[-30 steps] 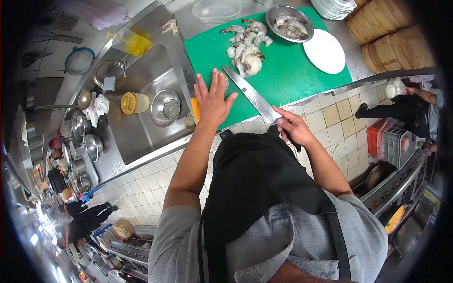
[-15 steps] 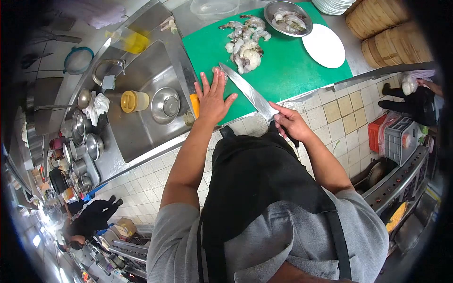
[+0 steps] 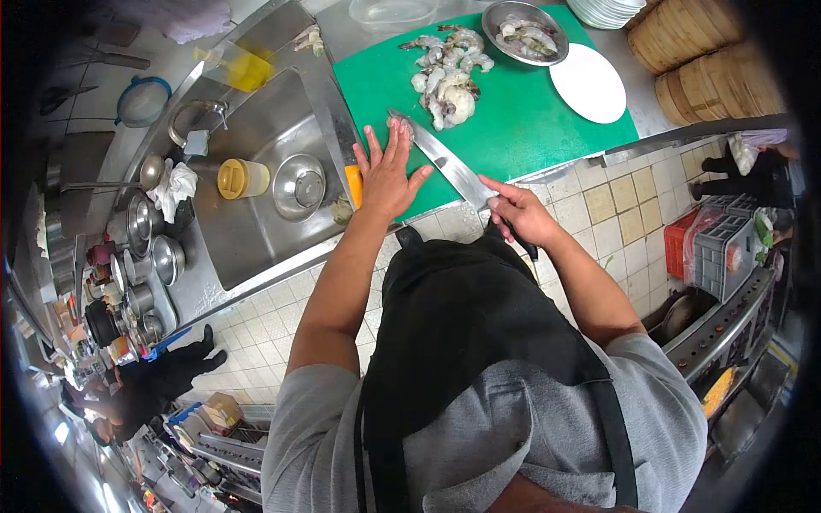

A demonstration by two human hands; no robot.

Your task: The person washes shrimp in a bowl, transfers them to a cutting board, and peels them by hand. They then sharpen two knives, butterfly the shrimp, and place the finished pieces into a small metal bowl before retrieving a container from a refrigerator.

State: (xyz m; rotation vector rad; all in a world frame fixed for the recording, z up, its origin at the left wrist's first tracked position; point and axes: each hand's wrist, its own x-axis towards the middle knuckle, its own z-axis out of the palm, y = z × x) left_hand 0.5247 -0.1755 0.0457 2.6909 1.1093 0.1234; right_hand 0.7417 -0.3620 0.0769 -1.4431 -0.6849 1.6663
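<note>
My right hand (image 3: 523, 214) is closed round the black handle of a kitchen knife (image 3: 462, 178). The blade lies low across the green cutting board (image 3: 530, 128), its tip reaching the fingertips of my left hand (image 3: 386, 181). That left hand is flat, fingers spread, over the board's left edge. Beneath its fingertips is a small pale piece, probably a shrimp, mostly hidden by the fingers and blade. Just beyond the knife sits a pile of peeled shrimp (image 3: 451, 85) with tails on. A metal bowl (image 3: 560, 56) at the board's far side holds more shrimp.
A white oval plate (image 3: 588, 84) lies right of the bowl. Bamboo steamers (image 3: 714, 81) and stacked plates (image 3: 604, 10) stand farther right. To the left is a steel sink (image 3: 256, 244) with a yellow-lidded container (image 3: 243, 179) and a metal bowl (image 3: 299, 188). People stand at both sides.
The knife and my right hand have shifted slightly left and away from me, bringing the blade closer to my left fingertips. My left hand stays nearly in place. A person at lower left moved.
</note>
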